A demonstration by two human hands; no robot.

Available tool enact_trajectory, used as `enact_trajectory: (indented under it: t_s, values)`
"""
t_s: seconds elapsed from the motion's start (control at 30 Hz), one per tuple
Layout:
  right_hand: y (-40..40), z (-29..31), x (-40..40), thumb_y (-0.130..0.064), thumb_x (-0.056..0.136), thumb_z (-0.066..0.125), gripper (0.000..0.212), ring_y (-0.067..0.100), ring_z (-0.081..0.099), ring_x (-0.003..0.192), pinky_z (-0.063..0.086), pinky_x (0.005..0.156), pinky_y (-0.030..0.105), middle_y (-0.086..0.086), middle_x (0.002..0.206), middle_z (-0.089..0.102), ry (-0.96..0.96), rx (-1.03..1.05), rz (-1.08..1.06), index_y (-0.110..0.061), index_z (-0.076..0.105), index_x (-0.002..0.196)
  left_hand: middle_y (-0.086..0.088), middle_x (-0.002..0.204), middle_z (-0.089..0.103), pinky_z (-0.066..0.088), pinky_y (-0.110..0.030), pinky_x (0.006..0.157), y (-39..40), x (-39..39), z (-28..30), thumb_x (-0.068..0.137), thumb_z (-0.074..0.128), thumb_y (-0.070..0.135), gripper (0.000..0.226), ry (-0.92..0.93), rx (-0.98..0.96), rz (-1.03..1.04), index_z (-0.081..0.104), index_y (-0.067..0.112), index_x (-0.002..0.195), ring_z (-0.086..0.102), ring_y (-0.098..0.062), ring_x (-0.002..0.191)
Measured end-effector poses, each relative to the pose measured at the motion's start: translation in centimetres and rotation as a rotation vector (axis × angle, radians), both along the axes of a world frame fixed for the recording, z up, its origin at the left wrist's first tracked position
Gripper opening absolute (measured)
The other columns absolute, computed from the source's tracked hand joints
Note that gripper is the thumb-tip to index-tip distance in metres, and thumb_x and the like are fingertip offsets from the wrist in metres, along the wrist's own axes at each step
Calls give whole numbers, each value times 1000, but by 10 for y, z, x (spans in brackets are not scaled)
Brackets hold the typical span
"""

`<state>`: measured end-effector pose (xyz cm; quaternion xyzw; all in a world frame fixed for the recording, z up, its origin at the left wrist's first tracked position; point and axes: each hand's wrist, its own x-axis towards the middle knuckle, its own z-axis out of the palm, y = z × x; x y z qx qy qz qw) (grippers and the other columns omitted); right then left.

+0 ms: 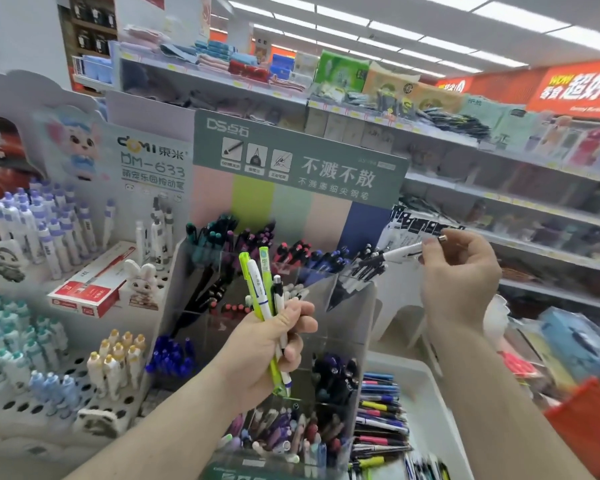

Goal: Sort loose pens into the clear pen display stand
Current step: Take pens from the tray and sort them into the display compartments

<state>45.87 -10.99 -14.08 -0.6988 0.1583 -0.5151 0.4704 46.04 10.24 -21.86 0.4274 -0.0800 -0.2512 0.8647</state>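
Observation:
The clear pen display stand (pixel 354 327) rises in tiers in front of me, its compartments full of dark, red, blue and mixed pens. My left hand (pixel 267 348) grips a bunch of pens (pixel 262 285) upright in front of the stand: green ones, a white one and a black-and-white one. My right hand (pixel 458 271) is raised at the stand's upper right and pinches a white and black pen (pixel 395 255), its tip pointing left toward the top right compartment that holds similar pens.
A white tray (pixel 426 386) of loose pens lies at the lower right. White perforated racks (pixel 21 403) with cartoon pens and a red box (pixel 94 289) stand to the left. Store shelves (pixel 499 202) run behind, and a green header card (pixel 298 161) tops the stand.

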Motion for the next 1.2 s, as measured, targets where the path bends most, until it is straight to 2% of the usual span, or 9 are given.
enact_trajectory:
  t_s: [0.2,0.37,0.5,0.7,0.8,0.9,1.03,1.1,1.2]
  values:
    - [-8,-5,31,-21,90,71,9,7,57,71,39,68,4,-19,75,58,177,-243,66,-23,61,91,-3,71,64,28,-19,41,-6,-1,-3,79,61,25,30,-14,60,20,62,5,101,42,-8,42]
    - [-15,-23,54,-26,87,74,7,27,55,102,42,92,38,0,92,63,408,-457,157,-19,74,88,-3,71,62,28,-19,42,-9,-4,-5,81,60,23,28,-30,96,18,63,5,103,42,-8,43]
    - [-10,-25,59,-36,88,73,11,30,36,121,27,98,38,-1,106,51,583,-534,134,-27,76,93,-5,72,61,29,-20,42,-13,-8,-7,80,61,22,31,-48,123,30,63,4,104,42,-9,44]
    - [-10,-17,58,-43,86,71,12,30,33,122,25,95,37,1,115,51,740,-598,145,-33,75,93,-5,73,60,31,-21,43,-24,-15,-6,93,56,14,15,-75,172,34,64,5,102,42,-9,46]
    - [-9,-17,47,-33,85,75,13,29,41,117,27,96,37,3,114,51,520,-668,110,-28,76,97,-4,72,59,31,-21,43,-27,-19,-9,100,50,11,14,-77,212,25,63,6,101,41,-10,46]
    - [6,-11,29,-11,87,72,20,8,56,83,40,81,19,-6,96,59,243,-561,447,-23,74,102,-3,73,58,32,-22,45,-24,-21,-12,100,53,13,13,-77,226,-79,66,9,101,41,-10,48]
    - [24,-4,15,-4,90,68,46,6,60,82,50,72,23,-4,110,70,625,-289,1223,-32,63,126,0,74,57,33,-19,46,-18,-25,-19,93,57,17,15,-24,105,-309,71,14,95,42,-7,48]
    - [23,-11,17,-8,88,72,50,9,61,86,48,69,23,2,120,68,718,-226,1401,-33,61,131,2,75,58,36,-17,45,-16,-25,-20,94,56,18,16,-8,67,-387,71,15,96,43,-6,47]
    - [21,-22,22,-15,84,73,34,16,57,76,47,59,23,24,107,67,712,-129,1472,-29,73,115,3,76,59,36,-16,45,-11,-24,-22,94,57,19,15,-20,54,-463,70,16,99,44,-4,48]
